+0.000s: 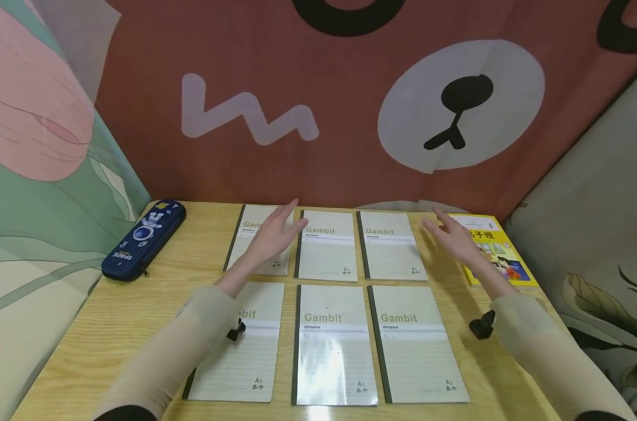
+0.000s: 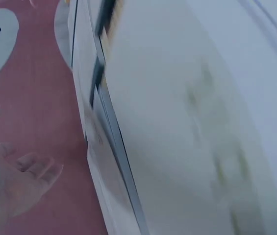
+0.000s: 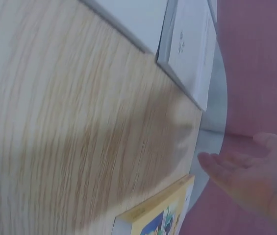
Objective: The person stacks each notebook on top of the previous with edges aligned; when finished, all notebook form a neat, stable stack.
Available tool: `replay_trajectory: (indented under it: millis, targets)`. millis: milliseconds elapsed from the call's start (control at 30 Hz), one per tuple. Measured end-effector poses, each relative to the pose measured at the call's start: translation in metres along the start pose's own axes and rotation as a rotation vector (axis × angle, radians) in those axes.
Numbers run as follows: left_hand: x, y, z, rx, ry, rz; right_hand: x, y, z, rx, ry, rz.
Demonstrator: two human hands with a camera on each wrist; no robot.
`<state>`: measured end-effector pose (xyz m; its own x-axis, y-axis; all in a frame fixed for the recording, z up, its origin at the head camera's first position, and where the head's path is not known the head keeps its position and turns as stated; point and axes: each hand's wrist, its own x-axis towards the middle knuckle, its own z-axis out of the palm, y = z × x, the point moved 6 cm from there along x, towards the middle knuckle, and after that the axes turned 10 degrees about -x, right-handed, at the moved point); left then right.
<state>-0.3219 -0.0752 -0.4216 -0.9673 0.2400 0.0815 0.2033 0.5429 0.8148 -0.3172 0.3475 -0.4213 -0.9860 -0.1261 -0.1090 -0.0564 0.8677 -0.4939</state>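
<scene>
Two rows of pale Gambit notebooks with dark spines lie flat on the table, among them a back-middle notebook (image 1: 326, 254) and a front-right notebook (image 1: 418, 356). Above the back-left notebook (image 1: 239, 248) my left hand (image 1: 271, 237) hovers with fingers extended, holding nothing and partly covering it. My right hand (image 1: 457, 240) is held up between the back-right notebook (image 1: 394, 254) and a yellow picture book (image 1: 499, 251), partly covering the book. Its fingers are loosely extended and grip nothing. In the right wrist view that hand (image 3: 248, 174) casts a shadow on the wood.
A dark blue space-themed pencil case (image 1: 144, 240) lies at the table's back left. The wooden table (image 1: 139, 316) ends at a hanging reddish cloth (image 1: 276, 169) with a cartoon bear face. Patterned cloths hang on both sides.
</scene>
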Motion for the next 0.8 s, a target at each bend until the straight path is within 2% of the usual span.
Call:
replay_trajectory:
  millis: [100, 167, 333, 467, 667, 800]
  targets:
    - [0.005, 0.009, 0.021, -0.101, -0.045, 0.002, 0.003, -0.002, 0.003, 0.119, -0.057, 0.0]
    - [0.007, 0.015, 0.036, -0.188, -0.077, -0.02, 0.005, -0.003, 0.007, 0.19, -0.097, 0.005]
    - [0.01, 0.029, 0.075, -0.446, -0.16, -0.131, 0.01, -0.005, 0.014, 0.301, -0.173, 0.065]
    - [0.013, 0.04, 0.102, -0.631, -0.24, -0.23, 0.009, -0.01, 0.017, 0.344, -0.216, 0.105]
    - [0.017, 0.051, 0.13, -0.867, -0.29, -0.35, 0.008, -0.015, 0.017, 0.411, -0.272, 0.169]
    - [0.019, 0.052, 0.14, -0.949, -0.285, -0.403, 0.008, -0.015, 0.018, 0.46, -0.295, 0.21]
